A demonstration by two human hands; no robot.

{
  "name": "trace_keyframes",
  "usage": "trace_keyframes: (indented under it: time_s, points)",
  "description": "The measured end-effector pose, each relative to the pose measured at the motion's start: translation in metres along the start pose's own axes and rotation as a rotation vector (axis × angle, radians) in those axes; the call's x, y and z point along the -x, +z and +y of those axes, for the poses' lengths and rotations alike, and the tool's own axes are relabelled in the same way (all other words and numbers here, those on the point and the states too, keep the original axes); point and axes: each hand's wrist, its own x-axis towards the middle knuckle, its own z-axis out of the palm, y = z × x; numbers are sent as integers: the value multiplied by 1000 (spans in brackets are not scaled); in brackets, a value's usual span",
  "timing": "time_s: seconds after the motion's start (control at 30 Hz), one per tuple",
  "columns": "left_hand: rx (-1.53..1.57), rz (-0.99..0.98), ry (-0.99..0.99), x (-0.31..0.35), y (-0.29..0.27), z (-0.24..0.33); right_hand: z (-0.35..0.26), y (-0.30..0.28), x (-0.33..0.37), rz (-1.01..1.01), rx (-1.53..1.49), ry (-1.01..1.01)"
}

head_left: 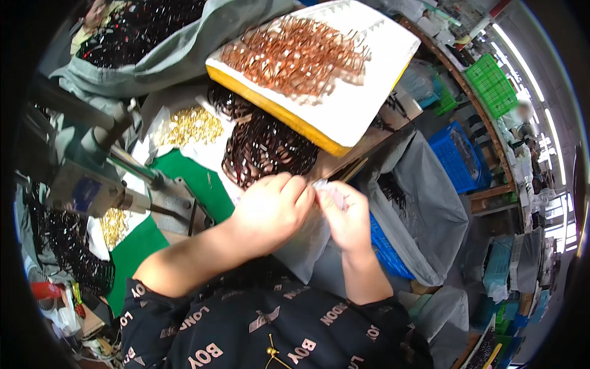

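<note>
My left hand is closed, its knuckles upward and its fingertips meeting my right hand. The right thumb and fingers pinch a small whitish, translucent piece, plastic-like. Whatever the left fingers grip is hidden behind the knuckles. Just beyond both hands lies a heap of dark, shiny thin strips. Past it, a white board with yellow sides bears a spread of copper-brown strips. Below the hands hangs a greyish translucent sheet.
A metal bench press stands at left over a green mat. Small gold-coloured parts lie on white paper nearby. At right is a grey-lined bin, with a blue crate and a green crate beyond.
</note>
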Motion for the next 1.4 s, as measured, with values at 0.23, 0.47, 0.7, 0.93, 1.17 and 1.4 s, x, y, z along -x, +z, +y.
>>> trace_keyframes:
  time_s: [0.23,0.47,0.7,0.93,1.17,1.4]
  points:
    - [430,-48,56,-3,-22,-25,-3,-13,2,-145,-224,104]
    - [1673,-305,-556,16,28,-33,-5,-11,1,-186,-286,109]
    - [2038,-396,-509,18,30,-29,-12,-11,-1,-228,-186,40]
    - [1851,-440,-454,23,26,-34,-13,-14,-3,-326,-30,23]
    - [1911,-451,-415,22,26,-33,-18,-13,0,-353,-117,78]
    - [1864,-657,-372,26,24,-38,-6,-16,5,-507,-174,73]
